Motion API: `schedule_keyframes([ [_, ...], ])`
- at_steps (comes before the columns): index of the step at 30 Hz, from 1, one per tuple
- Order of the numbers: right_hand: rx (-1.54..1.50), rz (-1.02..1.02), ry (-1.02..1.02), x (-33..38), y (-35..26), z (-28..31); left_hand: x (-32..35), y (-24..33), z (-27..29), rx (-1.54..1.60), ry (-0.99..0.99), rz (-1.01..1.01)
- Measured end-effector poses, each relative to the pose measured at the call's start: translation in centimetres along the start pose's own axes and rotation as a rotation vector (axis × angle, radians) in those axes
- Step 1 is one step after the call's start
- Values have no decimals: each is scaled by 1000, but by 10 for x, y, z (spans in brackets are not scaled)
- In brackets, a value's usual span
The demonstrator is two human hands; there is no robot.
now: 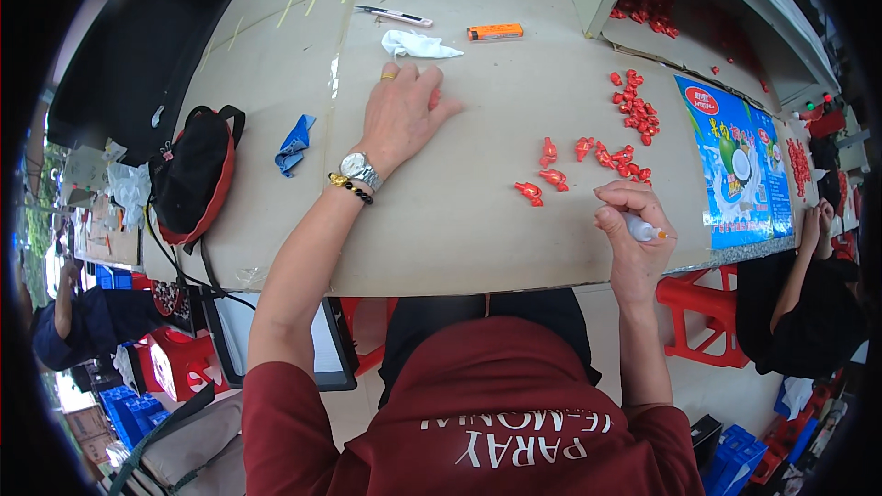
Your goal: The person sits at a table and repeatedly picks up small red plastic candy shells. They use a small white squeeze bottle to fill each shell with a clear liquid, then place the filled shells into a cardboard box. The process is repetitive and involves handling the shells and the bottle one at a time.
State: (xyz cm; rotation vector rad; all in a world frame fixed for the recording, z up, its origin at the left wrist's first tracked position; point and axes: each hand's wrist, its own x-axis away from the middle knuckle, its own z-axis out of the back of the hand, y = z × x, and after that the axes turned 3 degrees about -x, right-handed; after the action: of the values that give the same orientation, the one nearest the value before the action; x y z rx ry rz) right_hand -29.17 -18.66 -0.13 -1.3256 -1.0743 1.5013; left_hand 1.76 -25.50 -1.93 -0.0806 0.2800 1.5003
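Observation:
My left hand (397, 119) rests on the table with its fingers curled. A bit of a small red piece (435, 99) shows between its thumb and fingers; the rest of that piece is hidden. At the table's near right, my right hand (640, 243) is closed around a small white squeeze bottle (640, 228) with an orange tip, which points to the right. Several loose small red pieces (554, 178) lie just beyond and left of the right hand. A larger cluster of red pieces (636, 110) is farther back.
A white crumpled tissue (418, 44), an orange lighter-like box (494, 32) and a pen-like cutter (395, 15) lie beyond my left hand. A blue scrap (294, 145) and a black-red pouch (195, 174) are at left. A blue printed sheet (735, 165) covers the right; a co-worker's hands (818, 219) show beyond.

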Motion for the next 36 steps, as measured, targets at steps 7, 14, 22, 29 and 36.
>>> schedule_keyframes([
  [7,74,6,41,9,-7,-5,26,-4,-3,78,50,-233],
  [14,-31,32,-58,8,10,-4,43,-3,-4,131,248,-256],
  [22,-146,-63,-118,4,4,-18,26,0,0,1215,363,426],
  [29,-246,-237,-174,8,-9,-33,49,36,24,2381,-47,726],
  [36,-317,-241,-352,1,-26,-50,97,74,37,2650,-149,795],
])
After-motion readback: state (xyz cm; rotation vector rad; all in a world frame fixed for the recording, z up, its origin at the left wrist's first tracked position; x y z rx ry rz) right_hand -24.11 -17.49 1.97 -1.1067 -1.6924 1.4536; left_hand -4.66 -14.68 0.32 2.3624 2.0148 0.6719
